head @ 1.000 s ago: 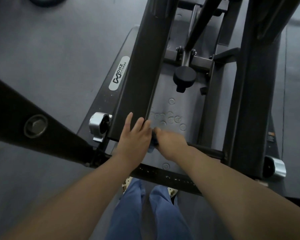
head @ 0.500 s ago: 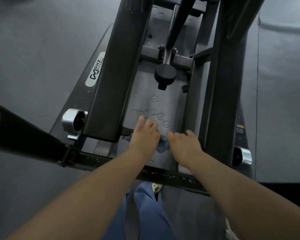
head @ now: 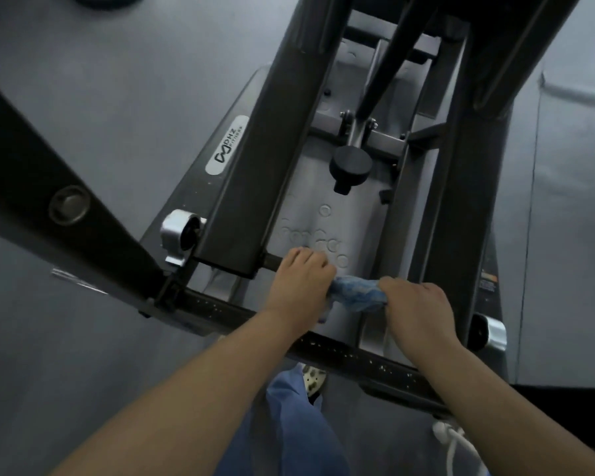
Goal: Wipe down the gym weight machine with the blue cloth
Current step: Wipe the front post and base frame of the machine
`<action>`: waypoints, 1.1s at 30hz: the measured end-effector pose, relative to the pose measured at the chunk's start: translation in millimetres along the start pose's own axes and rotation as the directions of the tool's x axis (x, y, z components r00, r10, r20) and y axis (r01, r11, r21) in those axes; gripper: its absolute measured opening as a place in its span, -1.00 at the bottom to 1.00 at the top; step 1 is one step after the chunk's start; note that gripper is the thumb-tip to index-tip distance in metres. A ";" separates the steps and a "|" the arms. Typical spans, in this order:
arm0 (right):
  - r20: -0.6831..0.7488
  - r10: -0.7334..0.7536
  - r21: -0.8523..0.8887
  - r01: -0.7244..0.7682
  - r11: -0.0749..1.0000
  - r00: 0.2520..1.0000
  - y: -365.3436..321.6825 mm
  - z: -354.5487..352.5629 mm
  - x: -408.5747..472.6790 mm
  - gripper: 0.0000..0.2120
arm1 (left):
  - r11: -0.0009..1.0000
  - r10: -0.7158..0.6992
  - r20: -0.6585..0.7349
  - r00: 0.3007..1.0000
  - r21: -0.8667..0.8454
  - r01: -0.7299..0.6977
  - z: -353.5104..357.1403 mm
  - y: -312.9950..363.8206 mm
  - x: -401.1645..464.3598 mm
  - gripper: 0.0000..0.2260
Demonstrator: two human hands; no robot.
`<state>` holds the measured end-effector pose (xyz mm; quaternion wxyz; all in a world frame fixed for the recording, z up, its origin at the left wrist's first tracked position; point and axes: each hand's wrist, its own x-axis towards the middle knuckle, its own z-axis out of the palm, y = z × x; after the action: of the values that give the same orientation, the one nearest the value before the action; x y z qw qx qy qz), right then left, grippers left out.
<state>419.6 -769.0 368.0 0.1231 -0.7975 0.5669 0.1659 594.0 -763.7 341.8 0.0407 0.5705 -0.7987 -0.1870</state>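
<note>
Since hands parted, blue cloth (head: 356,294) stretched between left hand (head: 301,283), right hand (head: 418,312).

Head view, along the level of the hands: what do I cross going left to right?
Silver end cap → left hand → blue cloth → right hand → second silver end cap.

- Both forearms are bare up to the frame edge, with no sleeves showing.
- The left hand (head: 298,281) and right hand (head: 418,312) wear no gloves, rings or watch that can be seen.
- Blue trousers (head: 289,427) of a plain, loose-looking fabric cover the legs.
- A light shoe (head: 312,378) with dark spots or holes peeks out beside the trouser leg.
</note>
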 end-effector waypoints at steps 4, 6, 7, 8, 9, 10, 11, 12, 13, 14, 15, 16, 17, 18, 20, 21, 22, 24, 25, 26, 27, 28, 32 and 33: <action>-0.034 -0.051 0.133 0.055 0.990 0.998 -11.4 -18.6 -2.5 -0.82 | 0.849 -0.175 0.042 0.984 -0.500 0.173 -17.8 -3.7 -41.8 -0.84; -0.021 -0.134 0.171 0.135 0.976 0.991 -24.0 -27.8 -0.9 -0.77 | 0.720 -0.311 0.076 0.947 -0.632 0.287 -21.0 -6.3 -71.3 -0.74; -0.013 -0.177 0.174 0.177 0.969 0.984 -32.7 -32.1 -1.0 -0.76 | 0.650 -0.377 0.092 0.922 -0.683 0.334 -22.0 -8.7 -85.5 -0.71; -0.017 -0.220 0.169 0.220 0.961 0.975 -40.9 -34.5 -0.8 -0.74 | 0.569 -0.447 0.114 0.887 -0.729 0.380 -22.2 -11.5 -98.8 -0.70; -0.009 -0.257 0.156 0.255 0.954 0.966 -49.9 -35.8 -0.7 -0.74 | 0.479 -0.513 0.143 0.847 -0.770 0.421 -25.0 -14.2 -110.7 -0.72; -0.011 -0.286 0.147 0.284 0.947 0.958 -58.6 -35.9 -0.8 -0.75 | 0.390 -0.562 0.177 0.808 -0.805 0.447 -27.5 -17.3 -121.4 -0.73; -0.009 -0.310 0.143 0.308 0.940 0.951 -66.8 -36.2 -0.8 -0.76 | 0.302 -0.597 0.210 0.774 -0.835 0.459 -30.2 -20.0 -131.3 -0.74; -0.009 -0.339 0.138 0.337 0.931 0.941 -74.6 -36.3 -0.4 -0.76 | 0.220 -0.616 0.242 0.750 -0.861 0.458 -33.4 -22.7 -140.9 -0.75; -0.002 -0.364 0.130 0.361 0.924 0.931 -83.0 -36.9 -0.7 -0.77 | 0.146 -0.618 0.267 0.740 -0.886 0.441 -35.9 -24.9 -150.5 -0.77; -0.002 -0.386 0.125 0.384 0.915 0.922 -90.4 -37.4 -0.8 -0.77 | 0.077 -0.615 0.287 0.734 -0.905 0.418 -38.3 -26.6 -159.1 -0.79; 0.013 -0.393 0.128 0.389 0.912 0.919 -97.7 -38.8 -1.2 -0.77 | 0.007 -0.613 0.308 0.727 -0.919 0.395 -39.1 -29.0 -167.2 -0.79; 0.032 -0.392 0.137 0.385 0.913 0.919 -104.7 -40.0 -0.7 -0.76 | -0.061 -0.615 0.327 0.717 -0.927 0.370 -39.2 -31.8 -174.5 -0.78; 0.062 -0.389 0.151 0.377 0.914 0.919 -113.5 -41.8 -0.4 -0.74 | -0.121 -0.621 0.346 0.703 -0.929 0.350 -38.1 -36.3 -182.6 -0.78; 0.090 -0.379 0.181 0.359 0.916 0.921 -118.1 -43.1 0.5 -0.72 | -0.168 -0.626 0.368 0.687 -0.924 0.342 -36.8 -39.4 -186.3 -0.81; 0.140 -0.363 0.240 0.324 0.915 0.921 -129.8 -45.1 0.8 -0.71 | -0.212 -0.646 0.387 0.658 -0.919 0.333 -33.8 -47.4 -194.3 -0.91; 0.146 -0.367 0.250 0.325 0.912 0.919 -135.8 -45.2 1.2 -0.72 | -0.209 -0.653 0.386 0.652 -0.919 0.335 -32.3 -51.0 -198.7 -0.92; 0.144 -0.379 0.253 0.336 0.907 0.914 -140.9 -44.7 1.8 -0.74 | -0.201 -0.658 0.384 0.647 -0.919 0.340 -30.8 -53.7 -202.7 -0.92; 0.148 -0.399 0.262 0.353 0.898 0.905 -150.4 -46.3 2.5 -0.76 | -0.130 -0.683 0.349 0.642 -0.922 0.364 -28.3 -57.5 -209.6 -0.92; 0.149 -0.402 0.257 0.357 0.898 0.904 -154.4 -48.4 3.2 -0.77 | -0.039 -0.705 0.304 0.641 -0.919 0.393 -27.3 -59.4 -212.6 -0.92; 0.143 -0.397 0.246 0.356 0.901 0.906 -158.1 -50.5 4.5 -0.76 | 0.072 -0.721 0.249 0.646 -0.901 0.427 -26.3 -61.3 -214.9 -0.92; 0.137 -0.385 0.238 0.347 0.907 0.913 -161.3 -52.6 5.8 -0.75 | 0.180 -0.727 0.193 0.659 -0.872 0.454 -25.2 -63.2 -216.7 -0.91; 0.130 -0.372 0.239 0.336 0.911 0.919 -163.8 -54.4 7.6 -0.74 | 0.263 -0.724 0.143 0.675 -0.848 0.461 -24.1 -64.9 -217.6 -0.89; 0.100 -0.363 0.229 0.334 0.915 0.926 -167.2 -53.1 15.4 -0.78 | 0.379 -0.693 0.025 0.720 -0.837 0.394 -22.0 -65.5 -220.0 -0.83; 0.093 -0.367 0.244 0.336 0.910 0.926 -166.9 -52.4 17.0 -0.79 | 0.378 -0.688 -0.001 0.726 -0.854 0.357 -22.2 -64.6 -220.4 -0.83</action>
<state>589.0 -749.2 410.4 0.2784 -0.8543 0.4192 0.1301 734.3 -583.1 372.8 0.3773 0.7352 -0.3705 -0.4241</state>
